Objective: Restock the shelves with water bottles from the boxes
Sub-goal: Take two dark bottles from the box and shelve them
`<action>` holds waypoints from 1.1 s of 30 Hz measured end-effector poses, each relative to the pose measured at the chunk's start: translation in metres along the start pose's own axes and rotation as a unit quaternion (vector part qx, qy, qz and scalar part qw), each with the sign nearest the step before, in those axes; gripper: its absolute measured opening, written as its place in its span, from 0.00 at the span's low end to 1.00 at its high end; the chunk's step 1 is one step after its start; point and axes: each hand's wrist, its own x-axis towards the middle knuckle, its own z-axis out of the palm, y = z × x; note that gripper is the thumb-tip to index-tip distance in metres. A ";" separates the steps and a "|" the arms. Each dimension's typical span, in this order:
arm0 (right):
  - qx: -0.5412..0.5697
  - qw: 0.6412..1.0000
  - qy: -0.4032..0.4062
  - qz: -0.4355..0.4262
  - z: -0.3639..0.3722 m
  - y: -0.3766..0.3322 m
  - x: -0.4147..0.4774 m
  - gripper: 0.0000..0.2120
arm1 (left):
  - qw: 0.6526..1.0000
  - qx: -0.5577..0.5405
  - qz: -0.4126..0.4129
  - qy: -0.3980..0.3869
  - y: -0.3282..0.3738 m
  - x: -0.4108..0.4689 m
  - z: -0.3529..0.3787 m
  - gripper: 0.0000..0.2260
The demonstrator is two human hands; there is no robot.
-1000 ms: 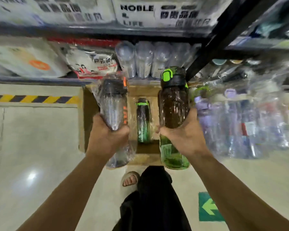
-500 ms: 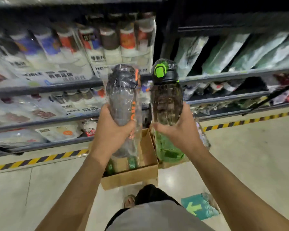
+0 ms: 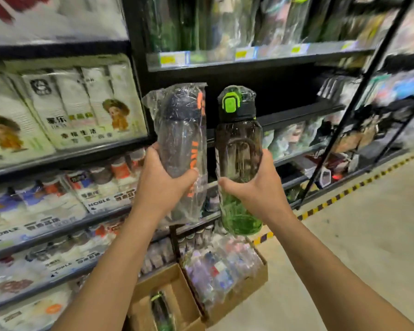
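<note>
My left hand (image 3: 164, 185) grips a grey bottle with orange lettering (image 3: 181, 139), wrapped in clear plastic and held upright. My right hand (image 3: 256, 187) grips a dark green-tinted bottle with a black lid and lime-green clasp (image 3: 238, 149), also upright. Both bottles are raised side by side in front of a dark, bare shelf bay (image 3: 296, 91). Below my arms a cardboard box (image 3: 175, 299) holds one more green-capped bottle (image 3: 159, 311). A second cardboard box (image 3: 253, 287) beside it is full of wrapped bottles.
Shelves on the left carry packs of paper goods (image 3: 65, 108) and cup packs (image 3: 101, 185). The upper shelf (image 3: 249, 56) holds wrapped green items behind price tags. A slanted black bar (image 3: 351, 108) crosses on the right. Yellow-black floor tape (image 3: 344, 194) edges the pale floor.
Both hands have lifted their bottles from over the box up to shelf height, and my view has swung up from the floor to the shelves.
</note>
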 end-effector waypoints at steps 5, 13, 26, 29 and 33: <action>0.006 0.998 0.047 -0.028 -0.088 0.015 0.030 0.32 | 0.998 -0.036 0.045 -0.002 0.065 0.016 0.068 0.34; -0.006 0.996 0.074 -0.049 -0.233 0.055 0.103 0.37 | 0.992 -0.072 0.103 0.011 0.165 0.054 0.194 0.37; -0.032 0.990 0.107 -0.085 -0.356 0.126 0.265 0.41 | 0.983 -0.087 0.157 0.031 0.247 0.181 0.355 0.25; -0.042 0.988 0.118 -0.090 -0.374 0.142 0.309 0.40 | 0.980 -0.092 0.173 0.041 0.258 0.223 0.391 0.25; -0.052 0.987 0.122 -0.093 -0.402 0.162 0.369 0.46 | 0.975 -0.117 0.186 0.039 0.279 0.274 0.434 0.26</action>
